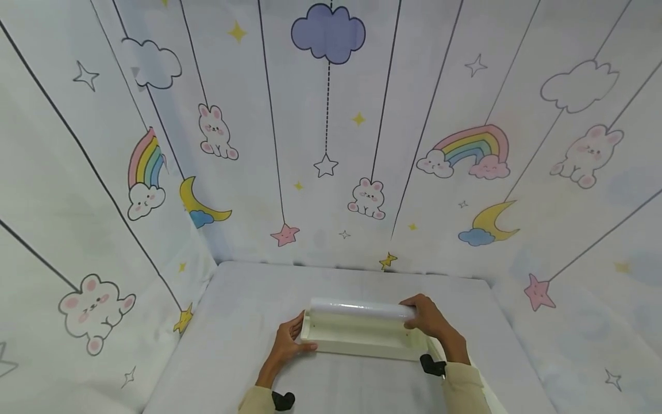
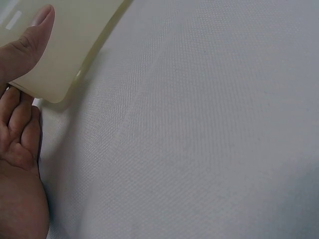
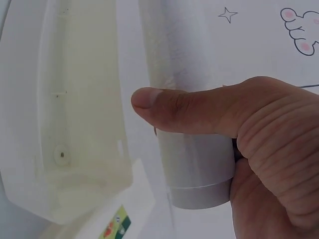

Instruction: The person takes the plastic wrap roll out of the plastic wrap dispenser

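Observation:
A long cream plastic box (image 1: 369, 348), its inside showing, lies on the white surface between my hands. My left hand (image 1: 288, 343) grips the box's left end, thumb along the front and fingers behind; the left wrist view shows the thumb over a rounded corner of the box (image 2: 65, 64). My right hand (image 1: 428, 317) holds the right end of a white roll of cling film (image 1: 357, 309) at the box's back edge. In the right wrist view the thumb lies across the film roll (image 3: 197, 159), beside the box (image 3: 89, 124); the other fingers are mostly hidden.
A long cream piece (image 1: 488, 394) lies beneath the right forearm, partly hidden. Near the box in the right wrist view is a colourful label (image 3: 117, 224). Behind the white table (image 1: 248, 299) and at its sides hangs printed cloth (image 1: 310, 218).

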The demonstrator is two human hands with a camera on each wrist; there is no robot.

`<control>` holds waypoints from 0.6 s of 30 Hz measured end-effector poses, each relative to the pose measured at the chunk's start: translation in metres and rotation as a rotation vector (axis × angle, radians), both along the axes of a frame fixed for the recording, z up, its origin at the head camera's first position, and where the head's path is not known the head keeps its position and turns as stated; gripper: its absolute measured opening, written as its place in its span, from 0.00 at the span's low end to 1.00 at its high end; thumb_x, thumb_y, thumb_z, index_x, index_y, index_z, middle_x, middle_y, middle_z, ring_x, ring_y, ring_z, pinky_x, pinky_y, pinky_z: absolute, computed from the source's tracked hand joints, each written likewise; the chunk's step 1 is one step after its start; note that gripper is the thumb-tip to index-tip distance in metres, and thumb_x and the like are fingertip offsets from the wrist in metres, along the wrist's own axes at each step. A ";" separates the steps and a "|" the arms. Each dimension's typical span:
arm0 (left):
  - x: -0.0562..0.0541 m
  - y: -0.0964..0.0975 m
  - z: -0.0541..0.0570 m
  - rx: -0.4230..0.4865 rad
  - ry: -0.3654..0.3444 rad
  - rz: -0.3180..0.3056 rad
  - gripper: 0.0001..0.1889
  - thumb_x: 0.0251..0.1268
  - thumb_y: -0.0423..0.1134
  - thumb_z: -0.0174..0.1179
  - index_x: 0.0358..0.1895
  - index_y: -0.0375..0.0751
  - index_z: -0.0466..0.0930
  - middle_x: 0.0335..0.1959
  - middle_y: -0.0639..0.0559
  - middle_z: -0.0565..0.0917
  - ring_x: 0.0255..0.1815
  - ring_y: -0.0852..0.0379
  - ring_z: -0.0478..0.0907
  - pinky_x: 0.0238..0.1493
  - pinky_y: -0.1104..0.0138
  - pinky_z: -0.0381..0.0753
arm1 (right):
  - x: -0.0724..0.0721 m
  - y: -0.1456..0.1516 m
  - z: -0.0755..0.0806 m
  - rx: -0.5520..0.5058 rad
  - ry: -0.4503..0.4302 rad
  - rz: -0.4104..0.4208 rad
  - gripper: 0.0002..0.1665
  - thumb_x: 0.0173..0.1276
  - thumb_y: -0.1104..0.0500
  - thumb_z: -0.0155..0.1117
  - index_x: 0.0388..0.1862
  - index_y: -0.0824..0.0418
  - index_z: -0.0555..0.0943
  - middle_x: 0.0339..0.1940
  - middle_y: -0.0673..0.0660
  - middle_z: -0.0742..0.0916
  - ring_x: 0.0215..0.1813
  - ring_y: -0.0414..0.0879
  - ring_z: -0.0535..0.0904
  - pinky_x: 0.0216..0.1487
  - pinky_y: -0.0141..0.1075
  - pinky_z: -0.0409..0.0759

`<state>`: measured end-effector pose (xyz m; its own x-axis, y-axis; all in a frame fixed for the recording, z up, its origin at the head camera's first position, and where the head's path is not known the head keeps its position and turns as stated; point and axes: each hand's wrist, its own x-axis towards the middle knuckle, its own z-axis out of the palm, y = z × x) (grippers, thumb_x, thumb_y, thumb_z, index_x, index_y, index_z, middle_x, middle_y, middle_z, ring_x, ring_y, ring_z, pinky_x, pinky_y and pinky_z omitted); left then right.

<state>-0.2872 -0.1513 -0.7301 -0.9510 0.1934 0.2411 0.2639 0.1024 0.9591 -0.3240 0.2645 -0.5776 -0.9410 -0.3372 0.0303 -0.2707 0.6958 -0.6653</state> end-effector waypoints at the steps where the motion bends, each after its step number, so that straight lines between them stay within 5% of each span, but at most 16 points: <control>1: 0.000 0.000 -0.001 0.002 -0.001 0.001 0.55 0.50 0.34 0.87 0.81 0.23 0.65 0.78 0.26 0.73 0.79 0.40 0.77 0.75 0.74 0.78 | 0.000 0.000 0.001 -0.002 0.000 -0.005 0.29 0.47 0.77 0.83 0.53 0.73 0.91 0.50 0.69 0.93 0.49 0.58 0.90 0.51 0.57 0.91; 12: -0.001 0.001 -0.001 0.019 -0.057 -0.016 0.56 0.52 0.33 0.86 0.83 0.23 0.61 0.79 0.30 0.74 0.80 0.35 0.74 0.76 0.80 0.72 | 0.001 -0.001 0.004 0.025 0.030 -0.036 0.30 0.48 0.75 0.85 0.54 0.75 0.90 0.52 0.70 0.92 0.52 0.62 0.88 0.56 0.62 0.89; 18: 0.000 0.002 0.005 0.008 -0.075 0.001 0.56 0.51 0.31 0.86 0.83 0.24 0.61 0.80 0.30 0.73 0.81 0.30 0.72 0.79 0.71 0.75 | -0.002 -0.003 0.005 0.026 0.029 -0.045 0.30 0.48 0.76 0.85 0.55 0.75 0.89 0.53 0.70 0.92 0.52 0.62 0.89 0.56 0.62 0.89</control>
